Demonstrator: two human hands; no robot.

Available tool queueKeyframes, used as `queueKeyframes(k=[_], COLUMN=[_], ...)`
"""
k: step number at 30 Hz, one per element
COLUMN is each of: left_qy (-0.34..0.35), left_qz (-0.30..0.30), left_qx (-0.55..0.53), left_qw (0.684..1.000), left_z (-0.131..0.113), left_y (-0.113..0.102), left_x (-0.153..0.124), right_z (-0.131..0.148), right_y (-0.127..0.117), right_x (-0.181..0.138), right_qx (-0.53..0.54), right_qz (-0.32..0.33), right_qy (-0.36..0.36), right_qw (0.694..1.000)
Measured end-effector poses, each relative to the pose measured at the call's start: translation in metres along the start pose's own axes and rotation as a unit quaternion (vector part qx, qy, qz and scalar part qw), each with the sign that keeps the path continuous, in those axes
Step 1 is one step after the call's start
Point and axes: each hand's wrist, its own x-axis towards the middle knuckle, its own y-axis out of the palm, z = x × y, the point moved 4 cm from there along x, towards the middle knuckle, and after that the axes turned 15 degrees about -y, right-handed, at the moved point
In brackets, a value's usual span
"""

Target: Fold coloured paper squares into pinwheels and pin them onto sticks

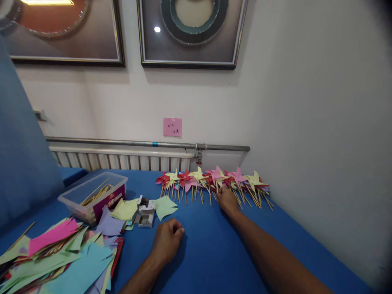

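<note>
My right hand [226, 199] reaches forward to a row of paper pinwheels [211, 179] on wooden sticks, lying along the far edge of the blue table [208, 245]. Its fingers curl around the sticks under a pink pinwheel [216, 173]. My left hand [168, 238] rests on the blue surface as a loose fist, with nothing visible in it. It lies just in front of a green paper square [164, 206] and a small white box [146, 211].
A clear plastic tub [93, 195] holding wooden sticks stands at the left. A heap of coloured paper squares [58, 253] covers the near left. A radiator and pipe [147, 143] run along the white wall behind; the wall closes in on the right.
</note>
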Motion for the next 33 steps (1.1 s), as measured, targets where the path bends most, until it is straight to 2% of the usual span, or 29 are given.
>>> queueKeyframes(k=[11, 17, 20, 23, 25, 28, 31, 33], left_qy=[0.005, 0.009, 0.025, 0.045, 0.051, 0.043, 0.041, 0.043], left_qz=[-0.009, -0.004, -0.014, -0.040, -0.053, -0.041, -0.048, -0.064], left_qx=[0.024, 0.035, 0.024, 0.018, 0.016, 0.010, 0.025, 0.041], left_qw=[1.000, 0.999, 0.999, 0.998, 0.997, 0.998, 0.998, 0.996], left_z=[0.000, 0.001, -0.002, -0.004, -0.005, -0.004, -0.002, -0.002], left_y=[0.000, 0.002, 0.001, -0.004, -0.009, -0.015, -0.021, -0.023], left_x=[-0.001, 0.000, -0.001, -0.001, -0.001, 0.002, 0.005, 0.006], right_z=[0.007, 0.014, 0.036, 0.077, 0.114, 0.156, 0.175, 0.174], right_y=[0.010, -0.002, -0.008, -0.006, -0.002, 0.005, 0.011, 0.017], right_x=[0.003, -0.010, -0.037, -0.083, -0.121, -0.172, -0.200, -0.204], right_qx=[-0.023, 0.007, 0.044, 0.106, 0.209, 0.290, 0.288, 0.275], right_qz=[0.029, 0.006, -0.002, 0.016, 0.035, 0.059, 0.050, 0.050], right_qy=[0.011, -0.030, -0.069, -0.135, -0.221, -0.297, -0.363, -0.362], right_qw=[0.999, 1.000, 0.997, 0.985, 0.952, 0.908, 0.885, 0.889])
